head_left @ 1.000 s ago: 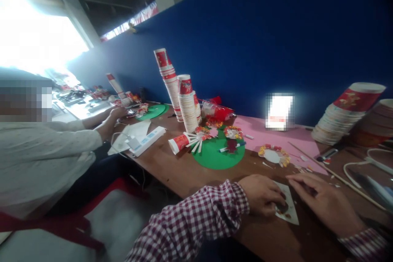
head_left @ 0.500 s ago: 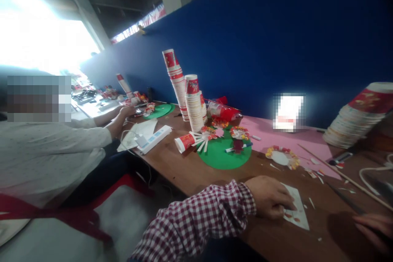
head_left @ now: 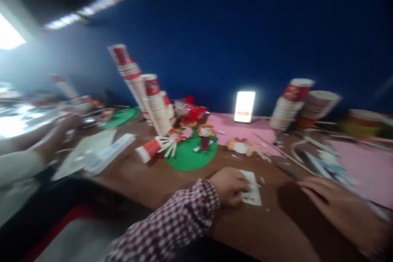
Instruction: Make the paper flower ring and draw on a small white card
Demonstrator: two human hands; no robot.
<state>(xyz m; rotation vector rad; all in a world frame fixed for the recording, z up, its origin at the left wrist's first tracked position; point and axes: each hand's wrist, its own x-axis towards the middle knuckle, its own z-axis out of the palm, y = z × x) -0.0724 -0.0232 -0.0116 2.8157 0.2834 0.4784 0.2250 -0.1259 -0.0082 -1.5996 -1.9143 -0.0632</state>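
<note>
My left hand (head_left: 230, 186), in a red-and-white checked sleeve, rests on the table with curled fingers pressing on a small white piece of paper (head_left: 252, 190). Brownish-red spots show near the paper's lower edge. To the right, my right hand (head_left: 337, 206) has its fingers closed round the end of a long thin dark tool (head_left: 285, 168), pointing away toward the upper left. Blur hides what kind of tool it is. Small white scraps (head_left: 262, 180) lie beside the paper. Beyond it is a ring-shaped paper craft (head_left: 241, 146) with a white centre and red and yellow edging.
Tall stacks of paper cups (head_left: 156, 106) stand at the back left, more cups (head_left: 288, 102) at the right. A green disc (head_left: 187, 157) bears paper crafts and a pen. A lit phone (head_left: 245, 107) leans against the blue partition (head_left: 215, 41). Another person's arm (head_left: 58, 139) is at left.
The view has swung right, so the scene has shifted left and more of my right hand and the right side of the table shows. My left hand stays on the paper.
</note>
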